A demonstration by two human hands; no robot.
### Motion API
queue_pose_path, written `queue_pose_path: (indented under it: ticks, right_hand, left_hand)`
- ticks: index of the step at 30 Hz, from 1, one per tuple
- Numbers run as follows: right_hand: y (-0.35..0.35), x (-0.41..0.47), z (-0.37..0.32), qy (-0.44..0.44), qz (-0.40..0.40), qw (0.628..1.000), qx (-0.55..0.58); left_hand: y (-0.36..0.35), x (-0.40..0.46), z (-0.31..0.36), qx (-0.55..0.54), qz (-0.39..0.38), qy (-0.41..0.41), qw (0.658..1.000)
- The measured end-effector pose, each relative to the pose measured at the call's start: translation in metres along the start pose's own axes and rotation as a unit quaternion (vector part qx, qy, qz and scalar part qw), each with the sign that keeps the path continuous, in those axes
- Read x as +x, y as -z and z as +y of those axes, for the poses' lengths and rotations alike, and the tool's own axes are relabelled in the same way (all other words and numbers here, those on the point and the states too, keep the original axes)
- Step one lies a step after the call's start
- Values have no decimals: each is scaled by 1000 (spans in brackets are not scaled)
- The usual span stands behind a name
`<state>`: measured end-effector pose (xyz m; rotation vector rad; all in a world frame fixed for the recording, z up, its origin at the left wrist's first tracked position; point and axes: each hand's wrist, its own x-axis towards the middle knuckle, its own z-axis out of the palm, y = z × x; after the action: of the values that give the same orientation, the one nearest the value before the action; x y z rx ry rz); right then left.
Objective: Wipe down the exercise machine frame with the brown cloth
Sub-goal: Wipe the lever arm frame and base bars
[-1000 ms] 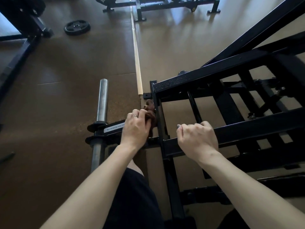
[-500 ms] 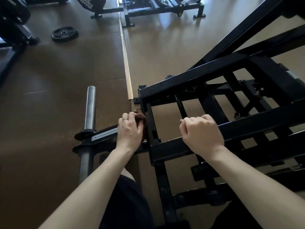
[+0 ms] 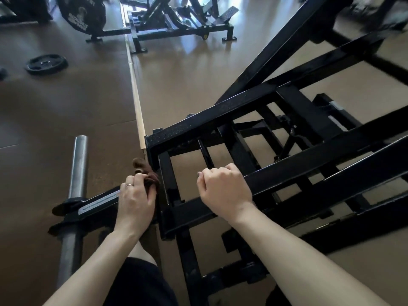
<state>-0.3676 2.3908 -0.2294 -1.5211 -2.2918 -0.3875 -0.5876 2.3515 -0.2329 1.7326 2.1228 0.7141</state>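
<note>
Brown cloth (image 3: 147,176), soft and bunched, was gripped in left hand (image 3: 136,203) against the black frame (image 3: 170,186) corner upright; likely conforms easily. Right hand (image 3: 225,188) curled around the crossbar (image 3: 309,164), bracing.

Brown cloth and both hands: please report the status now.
Left hand grips brown cloth, pressed on black frame upright. Right hand grips frame crossbar. Steel weight peg to the left, apart from the cloth.
</note>
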Motion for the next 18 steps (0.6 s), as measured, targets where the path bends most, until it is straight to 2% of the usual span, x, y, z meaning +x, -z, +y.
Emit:
queue_pose_path:
  ticks: [7,12,15,18]
  right_hand:
    - [4,1,3,-18,-2,999,32]
    - [18,3,4,-29,-104,990,93]
    - [45,15,8,-102,-183,943,258]
    - [98,36,7,-233,-192,842,448]
  left_hand:
    - [9,-4,7,24,-38,-75,996]
    - [28,4,26,-13,-61,-53,997]
    - [57,8,59,-65,-82,-38,994]
    - [98,5,105,-77,-125,-46,988]
